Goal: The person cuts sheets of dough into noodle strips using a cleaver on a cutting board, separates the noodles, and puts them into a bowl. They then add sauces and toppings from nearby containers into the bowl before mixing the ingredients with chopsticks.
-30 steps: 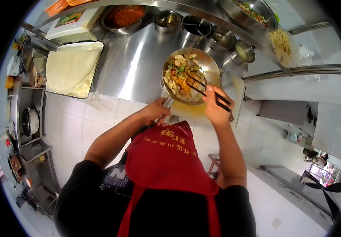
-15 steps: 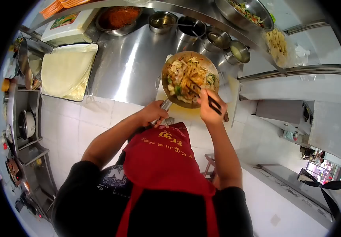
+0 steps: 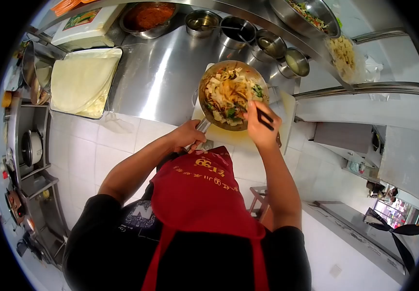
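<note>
A round metal pan (image 3: 202, 99) holds a mix of noodle-like strips, pale chunks and green leaves (image 3: 231, 97). My left hand (image 3: 188, 136) is closed round the pan's handle (image 3: 203, 125), at the near left of the rim. Over the right side of the pan, my right hand (image 3: 263, 123) grips dark chopsticks (image 3: 265, 119). Their upper ends stick out behind the fingers, while the tips are lost in the blurred food. Beneath the pan lies a yellowish cutting board (image 3: 224, 136) at the counter's edge.
Along the back of the steel counter (image 3: 144, 87) stand a bowl of red sauce (image 3: 149, 19) and several metal pots (image 3: 237, 34). Pale flat sheets (image 3: 83, 82) lie in a tray on the left. A steel shelf rail (image 3: 311, 46) crosses above, with a bowl of chopped food (image 3: 311, 17).
The food in the pan has been stirred about, with strips now blurred in the middle. My right hand has shifted slightly, and the chopsticks' lower part no longer shows plainly.
</note>
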Action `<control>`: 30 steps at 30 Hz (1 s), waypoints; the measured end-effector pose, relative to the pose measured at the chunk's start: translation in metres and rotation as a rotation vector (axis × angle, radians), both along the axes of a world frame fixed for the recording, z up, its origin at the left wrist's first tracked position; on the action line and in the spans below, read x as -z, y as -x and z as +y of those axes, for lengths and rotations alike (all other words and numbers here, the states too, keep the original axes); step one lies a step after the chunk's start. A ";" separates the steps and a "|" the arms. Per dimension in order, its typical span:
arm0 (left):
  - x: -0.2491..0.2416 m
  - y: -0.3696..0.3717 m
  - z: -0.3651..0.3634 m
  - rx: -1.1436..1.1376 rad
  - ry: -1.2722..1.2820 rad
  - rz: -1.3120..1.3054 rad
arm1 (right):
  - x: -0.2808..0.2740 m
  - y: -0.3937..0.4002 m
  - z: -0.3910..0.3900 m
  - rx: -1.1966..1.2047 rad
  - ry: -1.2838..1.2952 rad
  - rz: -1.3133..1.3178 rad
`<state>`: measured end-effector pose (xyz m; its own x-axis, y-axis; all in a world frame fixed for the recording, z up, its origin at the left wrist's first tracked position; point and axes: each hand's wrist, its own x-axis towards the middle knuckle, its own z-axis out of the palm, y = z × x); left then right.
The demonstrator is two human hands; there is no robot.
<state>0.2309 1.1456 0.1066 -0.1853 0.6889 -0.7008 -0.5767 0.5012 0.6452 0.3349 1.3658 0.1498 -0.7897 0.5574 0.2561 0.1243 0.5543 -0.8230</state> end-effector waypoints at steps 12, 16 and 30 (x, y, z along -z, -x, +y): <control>-0.001 0.001 -0.006 -0.041 0.017 -0.005 | -0.050 -0.026 0.032 0.216 0.279 -0.040; -0.014 0.005 -0.012 0.010 -0.002 0.015 | -0.028 0.002 0.059 0.260 0.231 -0.025; -0.012 0.003 0.002 0.020 -0.008 0.026 | -0.017 -0.011 -0.013 0.047 0.195 -0.072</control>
